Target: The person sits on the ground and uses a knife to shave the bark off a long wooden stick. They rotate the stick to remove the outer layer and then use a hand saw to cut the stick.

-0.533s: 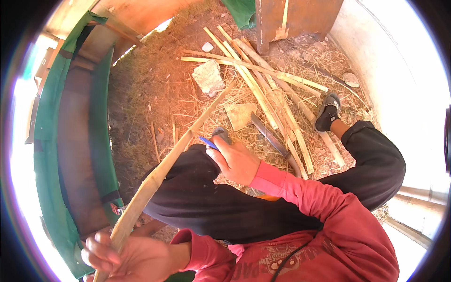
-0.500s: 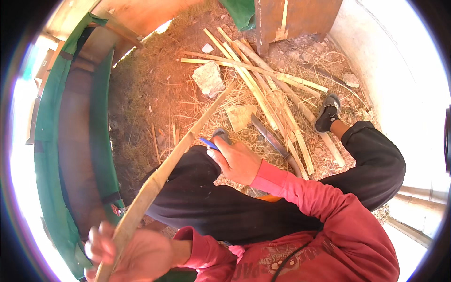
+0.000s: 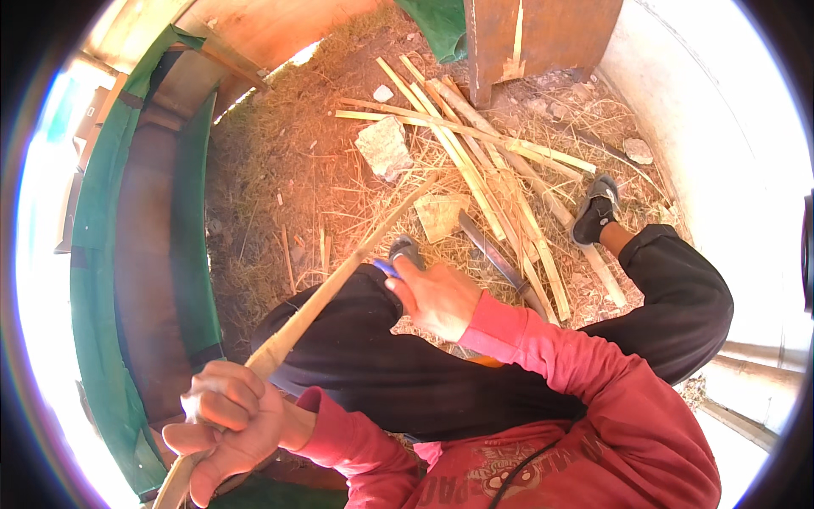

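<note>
My left hand (image 3: 233,418) is closed around the lower end of a long, pale bamboo strip (image 3: 335,278). The strip slants up and away to the right, passing over my left knee. My right hand (image 3: 441,299) is closed on a slim blue pen-like object (image 3: 386,268), mostly hidden by the fingers; its exact kind does not show. The blue tip is close beside the strip's edge. On the ground beyond my right hand lies a large knife (image 3: 493,254) with a dark blade and a brownish handle.
Several split bamboo strips (image 3: 462,157) lie crossed on straw-littered ground. A pale stone (image 3: 383,148) and a flat wooden block (image 3: 441,217) sit near the strip's far end. Green cloth on a frame (image 3: 89,280) stands left, a brown wooden panel (image 3: 543,38) ahead, a white wall (image 3: 704,110) right.
My left hand has gone from loose, spread fingers to a closed grip on the strip. It has moved slightly up and right. The right hand has shifted slightly right and down.
</note>
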{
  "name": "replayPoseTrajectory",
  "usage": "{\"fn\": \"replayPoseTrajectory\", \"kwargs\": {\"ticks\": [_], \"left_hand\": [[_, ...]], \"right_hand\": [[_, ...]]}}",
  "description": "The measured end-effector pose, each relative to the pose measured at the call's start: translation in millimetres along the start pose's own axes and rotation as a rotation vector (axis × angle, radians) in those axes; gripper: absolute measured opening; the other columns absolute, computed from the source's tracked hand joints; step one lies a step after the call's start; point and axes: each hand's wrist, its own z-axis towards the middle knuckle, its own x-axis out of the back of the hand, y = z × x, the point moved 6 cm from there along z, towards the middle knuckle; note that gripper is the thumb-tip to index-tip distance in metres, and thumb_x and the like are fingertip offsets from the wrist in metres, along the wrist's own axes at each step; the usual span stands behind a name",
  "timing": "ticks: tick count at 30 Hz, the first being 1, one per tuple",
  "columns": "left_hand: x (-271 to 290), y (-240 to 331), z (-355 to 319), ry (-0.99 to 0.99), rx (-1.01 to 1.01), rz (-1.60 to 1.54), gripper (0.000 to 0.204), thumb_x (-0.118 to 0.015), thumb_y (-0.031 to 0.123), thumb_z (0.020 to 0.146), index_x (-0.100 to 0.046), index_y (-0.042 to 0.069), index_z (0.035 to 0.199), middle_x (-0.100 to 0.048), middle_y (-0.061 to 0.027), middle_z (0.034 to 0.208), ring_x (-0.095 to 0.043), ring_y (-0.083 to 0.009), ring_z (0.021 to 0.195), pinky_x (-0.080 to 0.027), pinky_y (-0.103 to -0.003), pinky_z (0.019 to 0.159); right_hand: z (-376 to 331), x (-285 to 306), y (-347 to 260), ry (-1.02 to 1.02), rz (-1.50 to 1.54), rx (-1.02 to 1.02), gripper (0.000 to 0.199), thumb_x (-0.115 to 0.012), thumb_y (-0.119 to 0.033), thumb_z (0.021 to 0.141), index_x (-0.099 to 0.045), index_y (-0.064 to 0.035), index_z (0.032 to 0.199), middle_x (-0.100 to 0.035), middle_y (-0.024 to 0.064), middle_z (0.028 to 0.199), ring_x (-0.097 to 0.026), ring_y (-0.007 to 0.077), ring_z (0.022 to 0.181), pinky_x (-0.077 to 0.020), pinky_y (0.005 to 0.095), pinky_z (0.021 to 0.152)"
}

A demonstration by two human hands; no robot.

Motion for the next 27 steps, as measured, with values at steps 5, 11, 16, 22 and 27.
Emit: {"fn": "replayPoseTrajectory", "kwargs": {"ticks": [5,11,16,22,27], "left_hand": [[-1,-10,14,-0.214,0.022,-0.137,0.062,-0.045,0.072,0.086,-0.03,0.015,0.065,-0.024,0.0044,0.039,-0.018,-0.0044,0.031,-0.017,-0.019,0.029],[-5,-14,18,-0.286,0.071,-0.195,0.058,-0.043,0.067,0.089,-0.029,0.019,0.06,-0.023,0.0052,0.042,-0.022,-0.0076,0.034,-0.017,-0.022,0.035],[-7,-15,18,-0.257,0.1,-0.199,0.059,-0.044,0.07,0.088,-0.03,0.019,0.061,-0.027,0.0062,0.044,-0.022,-0.0065,0.034,-0.014,-0.02,0.036],[-14,-18,17,-0.311,0.083,-0.231,0.054,-0.044,0.063,0.091,-0.029,0.02,0.061,-0.023,0.0072,0.041,-0.021,-0.0052,0.033,-0.011,-0.019,0.036],[-18,-18,22,-0.317,0.098,-0.235,0.053,-0.044,0.059,0.091,-0.027,0.019,0.06,-0.022,0.0068,0.04,-0.022,-0.0065,0.034,-0.012,-0.02,0.036]], "right_hand": [[-19,4,-39,0.135,0.061,0.219,0.022,-0.054,-0.025,0.095,-0.049,-0.0052,0.103,-0.054,0.0183,0.052,-0.058,0.0409,0.05,-0.0444,0.05,0.044],[-2,6,17,0.158,-0.002,0.109,0.021,-0.052,-0.025,0.096,-0.051,-0.0043,0.103,-0.055,0.0187,0.053,-0.057,0.0391,0.048,-0.0431,0.0497,0.043],[-10,-6,-22,0.205,0.068,0.2,0.022,-0.05,-0.026,0.097,-0.049,-0.0054,0.106,-0.054,0.019,0.053,-0.057,0.0398,0.049,-0.0436,0.0486,0.044],[15,-13,51,0.143,0.071,-0.029,0.019,-0.051,-0.024,0.096,-0.049,-0.0063,0.103,-0.054,0.0185,0.054,-0.057,0.0422,0.051,-0.0441,0.0488,0.045],[-5,-4,-17,0.276,0.032,0.247,0.019,-0.052,-0.024,0.095,-0.049,-0.0059,0.101,-0.056,0.0185,0.054,-0.058,0.0424,0.052,-0.0449,0.0497,0.045]]}}
